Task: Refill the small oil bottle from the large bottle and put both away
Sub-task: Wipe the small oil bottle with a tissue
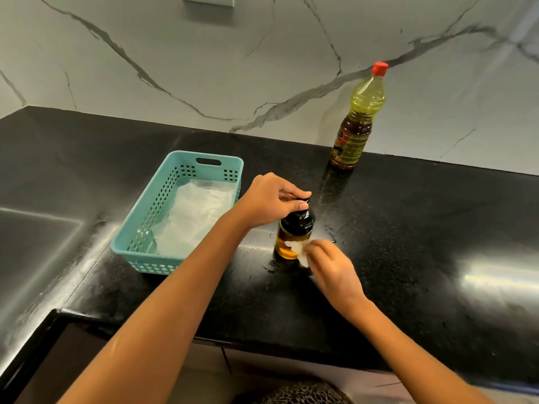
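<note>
head | right hand (332,268) clenched on a white wipe (300,250), rubbing the small oil bottle's (293,234) side, likely clearing drips | left hand (269,199) grasps its black cap (300,212), steadying it mid-surface (408,258) | teal basket (145,252) left, paper-lined | large bottle (357,121) capped at back edge; label unreadable

A glossy black worktop (408,228) runs wall to wall, catching bright patches of reflected light. Behind it rises a white marble wall (262,68) with grey veins, bearing a pale outlet plate (208,0) at top.
</note>
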{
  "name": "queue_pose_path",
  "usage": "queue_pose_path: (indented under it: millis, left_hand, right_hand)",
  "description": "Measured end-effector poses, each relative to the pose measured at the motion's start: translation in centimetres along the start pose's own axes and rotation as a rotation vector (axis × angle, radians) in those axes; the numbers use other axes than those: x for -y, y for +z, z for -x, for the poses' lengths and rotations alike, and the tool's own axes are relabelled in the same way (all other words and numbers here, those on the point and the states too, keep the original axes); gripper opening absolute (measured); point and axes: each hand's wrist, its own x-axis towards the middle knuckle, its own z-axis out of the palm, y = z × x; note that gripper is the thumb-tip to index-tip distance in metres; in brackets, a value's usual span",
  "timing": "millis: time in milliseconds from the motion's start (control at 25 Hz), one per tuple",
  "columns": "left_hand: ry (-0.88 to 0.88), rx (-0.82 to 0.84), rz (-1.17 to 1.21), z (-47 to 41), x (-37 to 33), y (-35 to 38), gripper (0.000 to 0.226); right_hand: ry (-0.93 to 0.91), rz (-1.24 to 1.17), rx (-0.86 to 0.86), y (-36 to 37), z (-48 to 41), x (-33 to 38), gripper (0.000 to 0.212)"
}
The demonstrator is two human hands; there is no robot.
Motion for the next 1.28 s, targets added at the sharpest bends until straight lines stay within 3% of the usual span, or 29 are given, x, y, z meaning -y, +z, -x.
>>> queue_pose_path:
  millis: [120,280,480,600,800,1080,1280]
  left_hand:
    - [-0.015,-0.018,0.022,0.2,-0.1,0.3,0.032]
    - [-0.007,-0.051,0.016,0.3,0.2,0.6,0.032]
    - [-0.005,-0.077,0.007,0.4,0.3,0.8,0.030]
    - [-0.015,-0.087,0.003,0.4,0.2,0.9,0.030]
    - [-0.047,-0.085,0.023,0.4,-0.2,0.9,0.031]
    - [-0.050,-0.097,0.004,0.4,-0.4,0.9,0.031]
    - [-0.043,-0.082,-0.052,0.5,-0.8,0.7,0.031]
  right_hand:
    - [0.442,-0.367,-0.195,-0.9,-1.2,1.0,0.021]
    - [0.669,-0.543,-0.289,-1.8,-4.3,2.2,0.027]
    - [0.579,-0.504,-0.287,-1.2,-3.9,4.4,0.020]
    - [0.627,-0.622,-0.310,-1.2,-4.3,3.5,0.023]
    - [0.734,-0.845,-0.155,-1.7,-7.2,0.3,0.016]
    - [0.738,-0.886,-0.315,-1.5,-4.0,3.8,0.028]
    - [0.768,-0.902,-0.090,-1.0,-7.8,-0.6,0.017]
